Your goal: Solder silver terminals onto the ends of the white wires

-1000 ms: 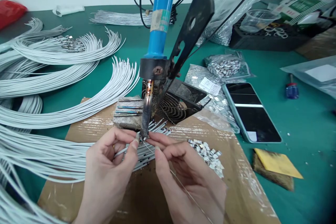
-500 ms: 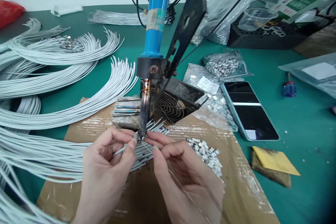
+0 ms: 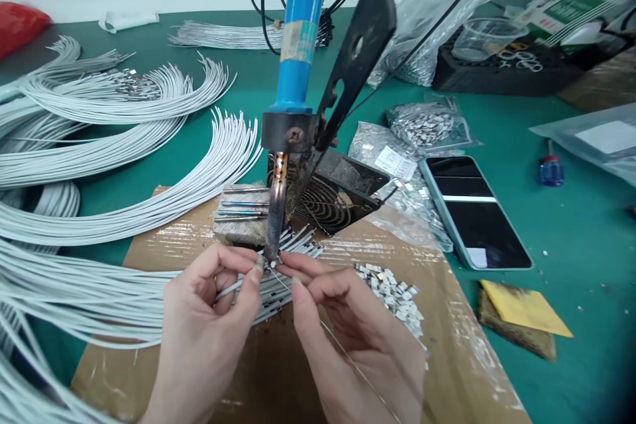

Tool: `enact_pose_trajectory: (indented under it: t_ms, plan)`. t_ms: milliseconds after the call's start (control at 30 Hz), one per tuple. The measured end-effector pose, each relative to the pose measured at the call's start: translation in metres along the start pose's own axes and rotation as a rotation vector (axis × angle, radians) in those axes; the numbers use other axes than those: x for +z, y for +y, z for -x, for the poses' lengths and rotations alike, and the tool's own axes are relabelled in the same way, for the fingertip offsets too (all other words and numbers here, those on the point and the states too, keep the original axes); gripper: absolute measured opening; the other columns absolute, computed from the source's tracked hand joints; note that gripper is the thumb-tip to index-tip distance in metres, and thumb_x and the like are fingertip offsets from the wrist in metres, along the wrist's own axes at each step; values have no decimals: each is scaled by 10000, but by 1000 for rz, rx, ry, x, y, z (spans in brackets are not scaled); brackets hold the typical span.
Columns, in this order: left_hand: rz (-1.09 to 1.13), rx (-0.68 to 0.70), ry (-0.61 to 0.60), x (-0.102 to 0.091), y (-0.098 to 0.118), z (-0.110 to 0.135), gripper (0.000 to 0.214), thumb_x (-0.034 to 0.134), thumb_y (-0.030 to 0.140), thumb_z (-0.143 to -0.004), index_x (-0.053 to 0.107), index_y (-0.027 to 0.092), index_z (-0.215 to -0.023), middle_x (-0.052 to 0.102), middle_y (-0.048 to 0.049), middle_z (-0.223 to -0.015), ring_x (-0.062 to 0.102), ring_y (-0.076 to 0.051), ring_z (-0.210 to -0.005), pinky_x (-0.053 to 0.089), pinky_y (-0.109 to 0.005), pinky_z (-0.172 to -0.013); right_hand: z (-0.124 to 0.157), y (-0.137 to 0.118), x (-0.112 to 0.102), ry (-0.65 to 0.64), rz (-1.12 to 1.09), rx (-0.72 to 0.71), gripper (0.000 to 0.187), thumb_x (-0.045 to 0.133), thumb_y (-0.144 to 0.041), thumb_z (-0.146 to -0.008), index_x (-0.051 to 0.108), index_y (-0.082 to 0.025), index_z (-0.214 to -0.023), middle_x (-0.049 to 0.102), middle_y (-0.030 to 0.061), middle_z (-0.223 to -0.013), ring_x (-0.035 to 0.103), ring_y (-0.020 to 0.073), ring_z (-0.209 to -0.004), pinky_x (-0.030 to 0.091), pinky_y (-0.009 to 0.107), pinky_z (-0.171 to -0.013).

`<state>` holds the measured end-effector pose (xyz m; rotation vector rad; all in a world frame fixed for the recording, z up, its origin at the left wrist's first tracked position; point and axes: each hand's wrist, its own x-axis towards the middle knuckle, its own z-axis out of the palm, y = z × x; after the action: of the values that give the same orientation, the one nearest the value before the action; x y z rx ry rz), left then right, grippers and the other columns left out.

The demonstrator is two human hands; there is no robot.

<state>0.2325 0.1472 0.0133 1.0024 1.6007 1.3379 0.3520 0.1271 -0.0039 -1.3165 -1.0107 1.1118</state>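
Tip down, a blue-handled soldering iron [image 3: 298, 33] is clamped in a black metal bracket [image 3: 358, 59]. My left hand [image 3: 213, 318] pinches a white wire [image 3: 229, 289] close under the iron's tip. In my right hand [image 3: 348, 324], thumb and fingers are closed on a thin solder wire [image 3: 350, 361], whose end reaches the tip. A small metal piece sits between my fingertips there, too small to make out fully. Behind and below my hands lies a bundle of white wires [image 3: 109, 298]. Small silvery metal clips [image 3: 397, 298] are piled right of my right hand.
Cardboard [image 3: 278, 371] covers the work spot. Behind the iron stand a black fan [image 3: 342, 185] and a block with metal rods [image 3: 242, 212]. A phone [image 3: 479, 212], a yellow sponge [image 3: 524, 305] and bags of clips [image 3: 422, 122] lie right. More wire bundles [image 3: 114, 218] fill the left.
Hands and iron keep nearly the same places relative to each other. The whole view has shifted slightly, so everything appears a little further right and down.
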Motion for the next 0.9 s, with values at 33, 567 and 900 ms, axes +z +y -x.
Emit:
enact_pose_trajectory:
  t_ms: [33, 567, 900]
  plan:
    - [-1, 3, -1, 0, 0, 0, 133, 767, 99, -723, 712, 208, -671, 800, 28, -766, 765, -92, -662, 571, -82, -624, 0, -1, 0, 2, -1, 5, 215, 663, -248, -954, 609, -228, -748, 790, 50, -1148, 769, 194, -1068, 593, 243, -899]
    - [-34, 19, -29, -5, -2, 0, 154, 770, 92, -762, 710, 217, -697, 802, 30, -803, 761, -85, -662, 569, -85, -628, -1, -3, 0, 11, 14, -32, 216, 698, -238, -938, 627, -222, -735, 800, 60, -1126, 782, 201, -1032, 609, 250, -885]
    - [-36, 3, -45, -5, -3, 0, 149, 771, 99, -769, 707, 216, -702, 794, 19, -814, 751, -101, -665, 569, -110, -596, -1, -3, 0, 6, 11, -40, 217, 704, -237, -935, 621, -228, -734, 803, 53, -1125, 790, 205, -1010, 612, 260, -895]
